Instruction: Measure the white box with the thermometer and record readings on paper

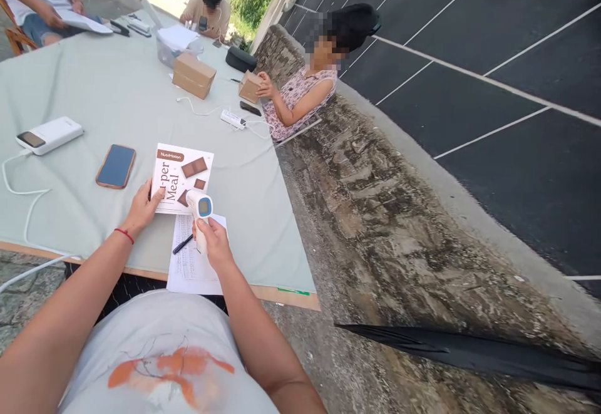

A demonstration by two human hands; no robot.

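My left hand (144, 206) grips the left edge of a white and brown box (190, 173) printed "NutriMotion" and "Meal", thumb on its front. In my right hand (213, 242) is a white infrared thermometer (201, 210) with a blue-rimmed display, held upright by its handle. Its head overlaps the lower right corner of the box; whether they touch I cannot tell. Below lie a printed sheet (185, 273) and a black pen (183, 244). The box hides the top of the sheet.
A phone (116, 166) and a white power bank (51, 134) with a cable lie to the left on the table (253, 232). Farther off are a cardboard box (194, 76), a plastic bin (166, 52) and a black case (241, 59). Several people sit around; one handles a smaller carton (250, 87).
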